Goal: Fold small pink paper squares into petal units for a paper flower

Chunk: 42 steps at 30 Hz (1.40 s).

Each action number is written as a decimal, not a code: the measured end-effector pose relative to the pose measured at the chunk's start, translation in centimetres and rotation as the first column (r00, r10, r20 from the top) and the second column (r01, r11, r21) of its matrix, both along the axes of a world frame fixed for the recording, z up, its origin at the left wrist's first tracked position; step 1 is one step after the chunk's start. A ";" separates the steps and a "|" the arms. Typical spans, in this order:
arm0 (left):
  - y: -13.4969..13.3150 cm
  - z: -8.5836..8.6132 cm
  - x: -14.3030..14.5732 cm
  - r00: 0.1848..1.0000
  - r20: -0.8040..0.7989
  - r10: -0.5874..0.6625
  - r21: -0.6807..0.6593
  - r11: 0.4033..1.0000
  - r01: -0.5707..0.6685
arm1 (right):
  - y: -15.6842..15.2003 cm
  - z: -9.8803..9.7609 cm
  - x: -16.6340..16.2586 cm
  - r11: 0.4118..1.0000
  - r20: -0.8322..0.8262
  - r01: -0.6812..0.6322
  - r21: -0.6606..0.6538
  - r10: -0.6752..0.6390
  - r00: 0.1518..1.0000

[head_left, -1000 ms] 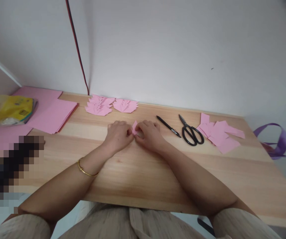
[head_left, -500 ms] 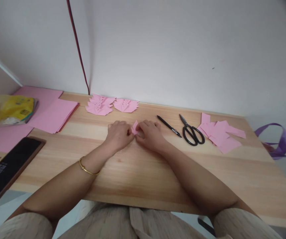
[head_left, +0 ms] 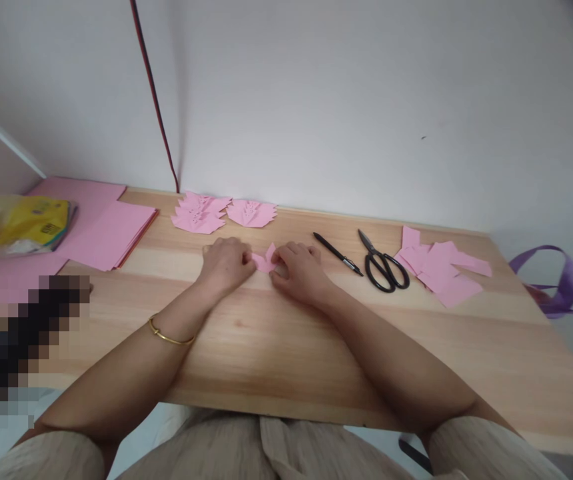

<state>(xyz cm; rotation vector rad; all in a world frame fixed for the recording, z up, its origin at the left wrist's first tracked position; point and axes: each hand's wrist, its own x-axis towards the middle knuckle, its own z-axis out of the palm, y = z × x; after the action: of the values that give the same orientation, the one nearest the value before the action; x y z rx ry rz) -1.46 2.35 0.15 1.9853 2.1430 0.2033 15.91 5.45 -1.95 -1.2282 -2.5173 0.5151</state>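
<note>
Between my hands, low over the wooden table, is a small folded piece of pink paper with a pointed flap standing up. My left hand pinches its left end between thumb and fingers. My right hand grips the right end, its curled fingers hiding that part of the paper. Behind my left hand, folded pink paper pieces with jagged edges lie by the wall, and a similar folded piece sits beside them.
Right of my hands lie a black pen and black-handled scissors, then a pile of cut pink paper. Pink sheets and a yellow plastic packet are at the left. A purple strap hangs past the right edge.
My left hand has moved left, away from my right hand, so more of the pink paper shows between them. My right hand has stayed nearly in place.
</note>
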 end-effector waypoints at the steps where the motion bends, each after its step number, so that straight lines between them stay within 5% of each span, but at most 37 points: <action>1: 0.0 0.0 -0.1 1.000 0.012 0.011 0.013 1.000 -0.011 | 0.0 0.0 0.0 1.000 -0.003 0.000 0.000 0.000 1.000; 8: -0.4 -0.5 0.6 0.990 0.055 -0.127 0.050 0.991 0.125 | 0.0 -0.3 0.0 1.000 -0.008 0.009 0.023 -0.009 1.000; 13: -0.1 -0.2 -0.1 1.000 0.012 -0.012 0.067 0.998 0.011 | 0.0 -0.2 0.1 1.000 -0.015 -0.004 0.018 0.004 1.000; 19: -0.3 -0.3 0.3 0.991 0.050 -0.121 0.055 0.992 0.118 | 0.0 -0.1 0.0 1.000 -0.016 0.001 0.018 0.000 1.000; 24: 0.0 -0.2 -0.2 1.000 0.008 -0.017 0.087 0.996 0.016 | -0.1 0.1 0.0 1.000 -0.004 -0.002 0.008 0.002 1.000; 29: -0.3 -0.6 0.4 0.987 0.056 -0.149 0.081 0.986 0.144 | 0.0 -0.1 0.0 1.000 -0.012 0.006 0.019 -0.006 1.000; 35: -0.1 -0.4 -0.2 0.999 0.015 -0.040 0.100 0.994 0.038 | 0.0 0.1 0.0 1.000 -0.001 -0.002 0.001 0.002 1.000; 42: -0.3 -0.2 0.3 0.987 0.012 -0.158 0.061 0.986 0.157 | -0.1 0.1 0.0 1.000 -0.004 0.000 0.014 0.000 1.000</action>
<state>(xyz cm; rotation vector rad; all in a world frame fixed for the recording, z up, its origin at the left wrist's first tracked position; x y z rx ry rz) -1.17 2.08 -0.07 2.1663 1.9808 0.2596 15.91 5.36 -1.88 -1.2203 -2.5137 0.4980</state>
